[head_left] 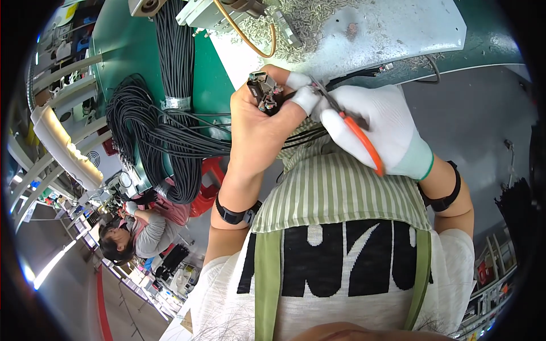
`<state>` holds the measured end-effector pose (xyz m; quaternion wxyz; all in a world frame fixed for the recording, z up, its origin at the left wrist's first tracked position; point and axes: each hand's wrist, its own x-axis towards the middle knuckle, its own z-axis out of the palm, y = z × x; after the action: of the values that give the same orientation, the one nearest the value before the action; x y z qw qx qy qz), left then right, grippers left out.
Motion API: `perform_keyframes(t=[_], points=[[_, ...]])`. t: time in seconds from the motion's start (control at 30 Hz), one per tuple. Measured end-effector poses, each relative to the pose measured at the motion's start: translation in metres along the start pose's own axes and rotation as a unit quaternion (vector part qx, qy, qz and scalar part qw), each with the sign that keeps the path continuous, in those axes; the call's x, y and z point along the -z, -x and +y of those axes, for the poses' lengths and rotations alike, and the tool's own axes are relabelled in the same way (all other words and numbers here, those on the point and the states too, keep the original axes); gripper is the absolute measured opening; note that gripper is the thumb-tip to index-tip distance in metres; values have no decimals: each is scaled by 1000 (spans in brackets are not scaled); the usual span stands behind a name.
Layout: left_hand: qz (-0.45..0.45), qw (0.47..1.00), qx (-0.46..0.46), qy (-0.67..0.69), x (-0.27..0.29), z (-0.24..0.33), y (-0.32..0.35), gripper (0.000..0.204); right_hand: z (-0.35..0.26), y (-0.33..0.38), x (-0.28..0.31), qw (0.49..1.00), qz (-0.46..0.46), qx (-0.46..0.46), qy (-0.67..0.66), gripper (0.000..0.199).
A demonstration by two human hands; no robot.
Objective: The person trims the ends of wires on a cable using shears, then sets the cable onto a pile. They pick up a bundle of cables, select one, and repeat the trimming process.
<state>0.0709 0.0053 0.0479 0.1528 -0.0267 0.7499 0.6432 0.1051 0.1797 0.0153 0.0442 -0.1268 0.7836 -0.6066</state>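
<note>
My left hand (249,128), bare except for white finger covers on the thumb and a fingertip, is closed around a bunch of black cables. The cable ends (265,92) stick up from the fist, dark with small metallic and coloured bits. In a white knitted glove, my right hand (392,128) grips orange-handled pliers (362,142). Their grey jaws point up and left, right by the left fingertips. What lies between the jaws is hidden by the fingers. Black cables (307,136) run from under my left hand, above the striped apron (341,190).
A thick bundle of black cables (176,62) lies on the green table (122,42), with coiled cables (136,113) beside it. Many small scraps (307,28) cover the white board (398,34) near a machine (219,14). Lower left, a person (148,230) sits near a red stool (209,184).
</note>
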Motion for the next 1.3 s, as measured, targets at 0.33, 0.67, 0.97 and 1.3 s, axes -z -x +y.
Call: perform_keyframes(t=[0.33, 0.67, 0.97, 1.3], points=[[-73, 968, 95, 219, 43, -21, -64, 4, 0, -76, 38, 979, -74, -165, -98, 17], [-69, 997, 27, 24, 38, -6, -75, 8, 2, -103, 41, 967, -118, -165, -156, 27], [-94, 994, -15, -57, 43, -1, -75, 7, 4, -102, 37, 955, -119, -181, -202, 23], [-64, 994, -25, -87, 42, 1, -66, 16, 2, -104, 35, 936, -135, -223, -235, 23]])
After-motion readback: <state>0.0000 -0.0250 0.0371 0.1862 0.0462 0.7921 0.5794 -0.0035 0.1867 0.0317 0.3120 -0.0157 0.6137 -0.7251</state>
